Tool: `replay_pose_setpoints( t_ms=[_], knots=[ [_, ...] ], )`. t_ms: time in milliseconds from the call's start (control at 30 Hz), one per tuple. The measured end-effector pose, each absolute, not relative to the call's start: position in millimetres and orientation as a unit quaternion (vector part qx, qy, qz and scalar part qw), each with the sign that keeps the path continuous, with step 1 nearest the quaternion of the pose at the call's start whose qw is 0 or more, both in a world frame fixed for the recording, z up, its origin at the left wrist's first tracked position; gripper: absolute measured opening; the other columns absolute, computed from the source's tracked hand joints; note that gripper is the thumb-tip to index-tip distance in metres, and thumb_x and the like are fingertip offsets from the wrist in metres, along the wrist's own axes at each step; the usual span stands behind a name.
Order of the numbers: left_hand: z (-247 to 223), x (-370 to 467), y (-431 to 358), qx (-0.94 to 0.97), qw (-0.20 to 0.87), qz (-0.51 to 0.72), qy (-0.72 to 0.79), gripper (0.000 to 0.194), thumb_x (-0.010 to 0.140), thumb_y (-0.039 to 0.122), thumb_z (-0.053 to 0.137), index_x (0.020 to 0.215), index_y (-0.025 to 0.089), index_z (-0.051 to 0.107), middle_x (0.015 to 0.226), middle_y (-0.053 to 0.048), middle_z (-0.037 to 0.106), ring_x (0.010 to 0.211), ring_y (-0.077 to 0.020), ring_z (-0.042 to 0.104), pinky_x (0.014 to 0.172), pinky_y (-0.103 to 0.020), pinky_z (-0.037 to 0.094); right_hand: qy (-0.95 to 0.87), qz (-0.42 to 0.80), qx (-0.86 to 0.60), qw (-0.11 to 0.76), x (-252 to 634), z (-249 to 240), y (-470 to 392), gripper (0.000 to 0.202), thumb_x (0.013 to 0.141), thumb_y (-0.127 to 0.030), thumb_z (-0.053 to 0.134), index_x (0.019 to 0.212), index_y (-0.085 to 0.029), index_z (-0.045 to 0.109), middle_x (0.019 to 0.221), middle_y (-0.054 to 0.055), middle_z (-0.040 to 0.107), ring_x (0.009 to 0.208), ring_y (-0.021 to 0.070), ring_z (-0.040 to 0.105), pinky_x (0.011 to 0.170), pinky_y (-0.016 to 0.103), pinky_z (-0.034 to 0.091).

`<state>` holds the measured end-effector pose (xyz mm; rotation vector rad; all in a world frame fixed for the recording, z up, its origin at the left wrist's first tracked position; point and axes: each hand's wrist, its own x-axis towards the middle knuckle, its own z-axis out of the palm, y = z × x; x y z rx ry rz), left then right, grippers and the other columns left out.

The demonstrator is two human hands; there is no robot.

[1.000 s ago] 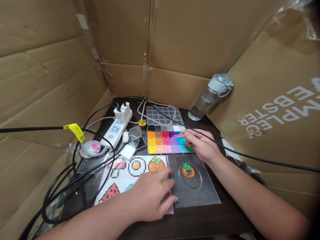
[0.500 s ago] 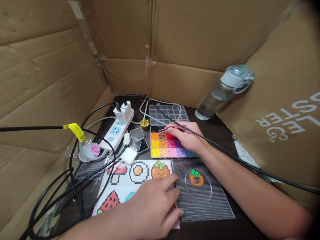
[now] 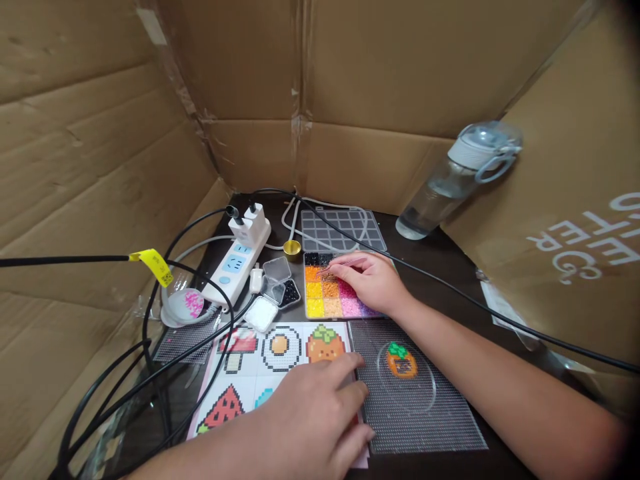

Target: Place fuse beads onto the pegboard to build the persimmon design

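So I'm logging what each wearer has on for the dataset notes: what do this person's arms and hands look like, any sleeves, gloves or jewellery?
Both forearms are bare as far as the picture shows: no sleeve reaches into view. The left hand and the right hand wear no gloves, and no ring, watch or bracelet shows on either. Fingernails look short and unpainted, though they are small in this view.
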<state>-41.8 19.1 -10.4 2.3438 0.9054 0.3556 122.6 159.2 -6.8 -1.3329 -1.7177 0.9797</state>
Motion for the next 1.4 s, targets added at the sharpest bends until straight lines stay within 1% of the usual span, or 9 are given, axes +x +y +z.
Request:
replay_pose_setpoints(
  t_ms=[200, 300, 433, 733, 1000, 1200, 1400],
  knots=[
    [-11.7, -41.6, 18.4, 0.881, 0.297, 0.136, 0.343, 0.028, 0.091, 0.034, 0.059, 0.114, 0.018, 0.061, 0.137, -0.011, 0.053, 0.107, -0.0293, 0.064, 0.088, -0.044, 0.057, -0.666, 0.395, -0.508, 0.376, 123.1, -9.2, 159.6, 0.012, 0.081, -0.034, 0.069, 0.079, -0.025, 0.076, 0.091, 0.004, 0.077, 0.087, 0.0219, 0.072, 0.084, 0.039, 0.057],
    [-11.5, -41.5, 18.2, 0.878, 0.301, 0.133, 0.346, 0.028, 0.091, 0.035, 0.058, 0.113, 0.019, 0.061, 0.137, -0.011, 0.053, 0.107, -0.0295, 0.065, 0.088, -0.044, 0.057, -0.682, 0.37, -0.51, 0.373, 124.0, -8.7, 159.9, 0.013, 0.082, -0.034, 0.068, 0.079, -0.025, 0.076, 0.092, 0.004, 0.077, 0.088, 0.0223, 0.071, 0.086, 0.04, 0.056],
    [-10.4, -41.9, 18.2, 0.879, 0.303, 0.129, 0.346, 0.028, 0.091, 0.036, 0.058, 0.113, 0.019, 0.061, 0.137, -0.01, 0.054, 0.106, -0.0293, 0.065, 0.087, -0.045, 0.058, -0.687, 0.341, -0.533, 0.358, 124.0, -7.1, 160.1, 0.012, 0.082, -0.034, 0.068, 0.078, -0.027, 0.077, 0.094, 0.002, 0.076, 0.092, 0.0221, 0.07, 0.089, 0.04, 0.054],
    [-12.5, -42.0, 19.1, 0.882, 0.296, 0.138, 0.34, 0.029, 0.09, 0.035, 0.06, 0.113, 0.018, 0.061, 0.137, -0.012, 0.054, 0.106, -0.0296, 0.065, 0.087, -0.044, 0.058, -0.694, 0.317, -0.529, 0.372, 125.8, -9.3, 163.0, 0.012, 0.083, -0.035, 0.067, 0.079, -0.033, 0.078, 0.095, 0.0, 0.076, 0.096, 0.0223, 0.07, 0.096, 0.043, 0.051],
    [-11.9, -43.4, 18.0, 0.879, 0.299, 0.135, 0.345, 0.028, 0.09, 0.034, 0.06, 0.113, 0.019, 0.061, 0.137, -0.011, 0.054, 0.107, -0.0298, 0.065, 0.087, -0.045, 0.058, -0.684, 0.325, -0.543, 0.362, 124.9, -8.6, 162.5, 0.012, 0.083, -0.036, 0.067, 0.08, -0.032, 0.078, 0.097, 0.0, 0.076, 0.099, 0.0222, 0.069, 0.097, 0.042, 0.051],
    [-10.3, -41.2, 18.0, 0.879, 0.301, 0.13, 0.348, 0.028, 0.09, 0.035, 0.059, 0.114, 0.019, 0.061, 0.138, -0.011, 0.053, 0.106, -0.0305, 0.065, 0.086, -0.046, 0.058, -0.668, 0.346, -0.542, 0.374, 121.8, -7.4, 161.2, 0.01, 0.08, -0.034, 0.07, 0.078, -0.028, 0.077, 0.094, 0.001, 0.077, 0.095, 0.0218, 0.07, 0.089, 0.039, 0.055],
    [-7.9, -41.9, 19.0, 0.88, 0.3, 0.124, 0.346, 0.028, 0.091, 0.034, 0.057, 0.114, 0.018, 0.061, 0.136, -0.011, 0.053, 0.106, -0.0302, 0.065, 0.086, -0.047, 0.058, -0.666, 0.345, -0.551, 0.366, 120.7, -6.2, 160.2, 0.01, 0.08, -0.034, 0.07, 0.076, -0.028, 0.077, 0.092, 0.001, 0.077, 0.095, 0.022, 0.07, 0.09, 0.039, 0.054]
  ],
)
